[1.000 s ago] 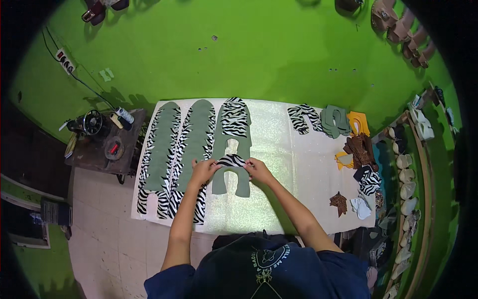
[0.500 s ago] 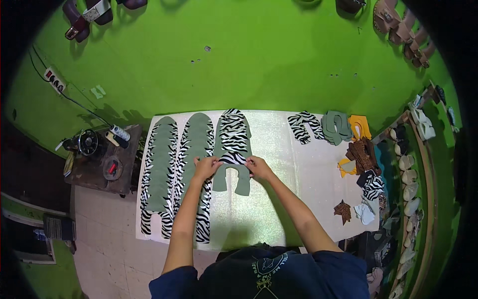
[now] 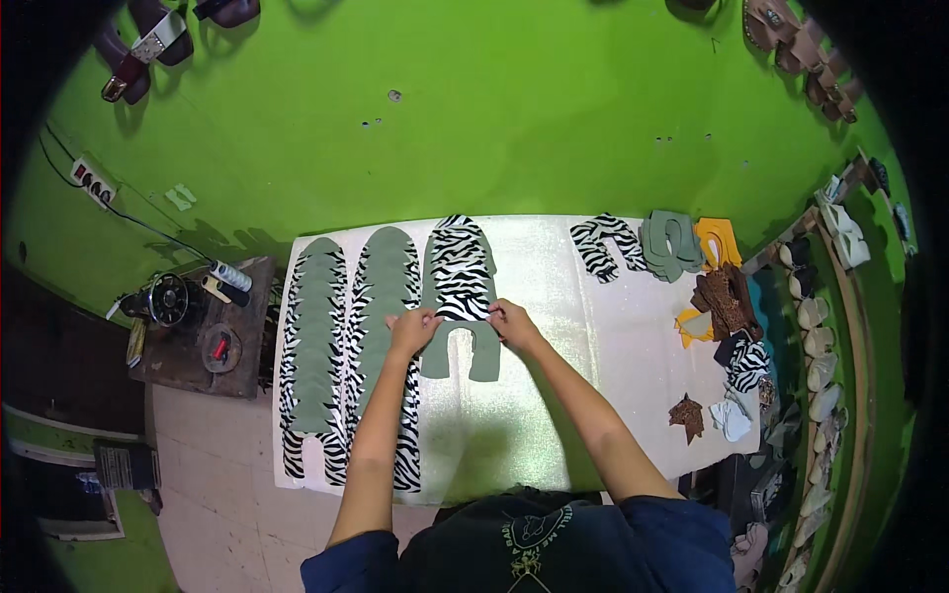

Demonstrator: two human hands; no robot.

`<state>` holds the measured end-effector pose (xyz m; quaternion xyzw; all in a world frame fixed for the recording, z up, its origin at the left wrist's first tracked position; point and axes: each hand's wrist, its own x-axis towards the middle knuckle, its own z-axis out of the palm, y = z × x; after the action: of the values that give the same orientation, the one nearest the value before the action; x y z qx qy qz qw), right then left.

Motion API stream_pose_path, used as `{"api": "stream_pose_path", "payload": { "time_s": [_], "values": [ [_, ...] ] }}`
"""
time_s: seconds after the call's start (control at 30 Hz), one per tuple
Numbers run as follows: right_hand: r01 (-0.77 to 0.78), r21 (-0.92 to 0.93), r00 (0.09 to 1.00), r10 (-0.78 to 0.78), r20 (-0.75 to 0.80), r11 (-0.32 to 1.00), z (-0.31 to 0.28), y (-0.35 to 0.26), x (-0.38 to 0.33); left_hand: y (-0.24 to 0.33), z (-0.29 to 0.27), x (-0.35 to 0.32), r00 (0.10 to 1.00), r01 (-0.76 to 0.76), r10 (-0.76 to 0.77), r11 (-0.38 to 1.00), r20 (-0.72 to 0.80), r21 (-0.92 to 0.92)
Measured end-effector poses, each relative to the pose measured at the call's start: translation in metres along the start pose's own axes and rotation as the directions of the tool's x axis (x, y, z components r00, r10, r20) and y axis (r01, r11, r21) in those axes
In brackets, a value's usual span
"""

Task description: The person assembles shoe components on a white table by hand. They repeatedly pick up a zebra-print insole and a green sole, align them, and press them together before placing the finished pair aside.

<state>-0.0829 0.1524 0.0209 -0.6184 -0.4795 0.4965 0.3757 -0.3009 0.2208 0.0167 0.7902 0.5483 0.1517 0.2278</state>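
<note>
On the pale table (image 3: 554, 395) lies a third row of overlapping U-shaped cut pieces, likely shoe uppers. My left hand (image 3: 415, 330) pinches the lower left edge of a zebra-print piece (image 3: 463, 296) in that row. At its lower right edge, my right hand (image 3: 510, 324) pinches it too. Just below, a grey-green U-shaped piece (image 3: 484, 356) shows its two legs on the table. To the left lie two long rows of overlapped grey-green pieces (image 3: 318, 346) with zebra-print edges; my left forearm covers part of the second row (image 3: 388, 247).
At the table's far right are a loose zebra-print piece (image 3: 593, 247), stacked grey-green pieces (image 3: 670, 242), yellow pieces (image 3: 720, 240) and brown scraps (image 3: 727, 296). A sewing machine (image 3: 168, 298) stands on a dark bench at left. Shoes line a rack (image 3: 820, 346) at right.
The zebra-print piece between my hands now lies flatter along the row, its lower edge level. The grey-green piece below sits straighter. My hands have barely shifted; the view has tilted slightly.
</note>
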Motion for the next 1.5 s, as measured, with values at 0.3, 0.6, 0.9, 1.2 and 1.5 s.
{"api": "stream_pose_path", "payload": {
  "time_s": [0.3, 0.6, 0.9, 1.2, 1.5],
  "values": [
    [0.187, -0.213, 0.979, -0.199, -0.037, 0.959, 0.016, 0.019, -0.034, 0.002, 0.003, -0.008, 0.998, 0.047, -0.050, 0.997, -0.043, -0.063],
    [0.202, -0.218, 0.978, -0.209, -0.012, 0.955, 0.013, 0.020, -0.036, 0.010, 0.006, -0.012, 0.989, 0.018, -0.026, 0.998, -0.148, -0.055],
    [0.271, -0.260, 0.956, -0.290, -0.035, 0.927, 0.020, 0.030, -0.038, 0.012, 0.014, -0.012, 0.979, 0.096, -0.076, 0.991, -0.192, 0.094],
    [0.313, -0.309, 0.936, -0.346, -0.057, 0.898, 0.032, 0.031, -0.049, 0.032, 0.006, -0.041, 0.979, 0.169, -0.139, 0.963, -0.148, 0.210],
    [0.225, -0.332, 0.954, -0.277, -0.117, 0.916, 0.034, 0.022, -0.053, 0.028, 0.015, -0.067, 0.971, 0.218, -0.188, 0.953, -0.149, 0.213]
  ]
}}
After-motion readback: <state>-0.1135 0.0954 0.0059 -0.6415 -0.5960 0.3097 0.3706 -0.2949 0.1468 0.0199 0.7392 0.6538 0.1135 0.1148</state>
